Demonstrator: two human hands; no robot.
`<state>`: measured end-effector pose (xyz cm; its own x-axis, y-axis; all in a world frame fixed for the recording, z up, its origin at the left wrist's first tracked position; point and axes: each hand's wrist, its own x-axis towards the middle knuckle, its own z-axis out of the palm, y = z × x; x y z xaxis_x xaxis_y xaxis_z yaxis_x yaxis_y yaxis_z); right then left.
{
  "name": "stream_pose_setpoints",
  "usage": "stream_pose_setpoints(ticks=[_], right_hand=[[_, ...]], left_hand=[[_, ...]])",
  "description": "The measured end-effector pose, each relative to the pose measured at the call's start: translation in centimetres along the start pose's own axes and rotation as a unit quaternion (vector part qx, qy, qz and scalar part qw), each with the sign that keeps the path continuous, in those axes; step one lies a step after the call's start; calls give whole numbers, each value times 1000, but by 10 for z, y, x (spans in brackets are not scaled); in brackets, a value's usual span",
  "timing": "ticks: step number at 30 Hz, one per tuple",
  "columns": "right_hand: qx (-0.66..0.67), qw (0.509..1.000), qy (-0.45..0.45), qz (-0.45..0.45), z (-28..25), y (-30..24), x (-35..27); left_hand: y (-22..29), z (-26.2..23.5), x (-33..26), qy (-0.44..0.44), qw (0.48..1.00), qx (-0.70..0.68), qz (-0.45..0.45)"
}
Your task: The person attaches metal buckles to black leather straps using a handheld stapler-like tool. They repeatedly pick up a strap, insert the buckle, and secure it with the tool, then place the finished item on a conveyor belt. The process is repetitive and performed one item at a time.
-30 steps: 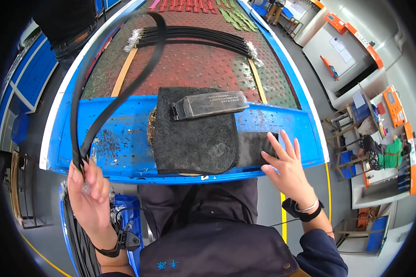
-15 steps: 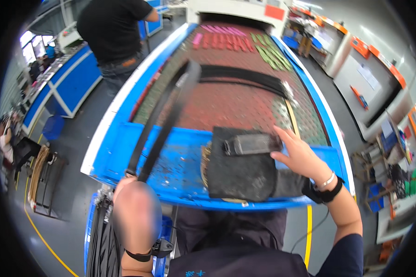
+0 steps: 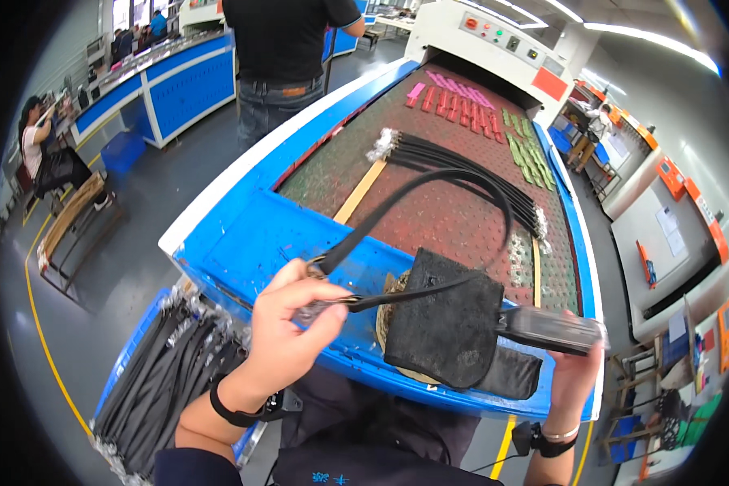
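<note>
- The left hand point(image 3: 296, 328) is closed, its thumb pressing against the fingers; it grips a black strap point(image 3: 363, 233) near its ends, in front of the left part of the tabletop point(image 3: 255, 231).
- This strap bends into one wide loop, which reaches toward the right; its lower side passes over the black cloth point(image 3: 449, 336), and I cannot tell if they touch.
- The right hand point(image 3: 575, 377) grips an oblong dark block point(image 3: 555, 330), somewhat blurred, at the right edge of the blue tabletop; the left end of the block is beside the right edge of the cloth.
- The cloth lies at the near edge of the tabletop, upon a tan pad point(image 3: 381, 324) that shows at its left side.
- A small black sheet point(image 3: 514, 374) lies just right of the cloth, close to the near right corner.
- Beyond the far edge of the tabletop, a row of black straps point(image 3: 466, 168) rests across two wooden strips point(image 3: 360, 193) on the studded conveyor bed point(image 3: 336, 154).
</note>
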<state>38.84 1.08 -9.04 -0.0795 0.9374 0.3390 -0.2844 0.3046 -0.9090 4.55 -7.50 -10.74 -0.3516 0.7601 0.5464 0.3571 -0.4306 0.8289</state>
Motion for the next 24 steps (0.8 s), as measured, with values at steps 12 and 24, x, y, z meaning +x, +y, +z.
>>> stream_pose_setpoints(ticks=[12, 24], right_hand=[[-76, 990, -14, -122, 29, -20, -32], [-127, 985, 18, -116, 42, -13, -37]], left_hand=[[40, 58, -9, -188, 979, -1, 77], [52, 56, -11, -230, 967, 29, 105]])
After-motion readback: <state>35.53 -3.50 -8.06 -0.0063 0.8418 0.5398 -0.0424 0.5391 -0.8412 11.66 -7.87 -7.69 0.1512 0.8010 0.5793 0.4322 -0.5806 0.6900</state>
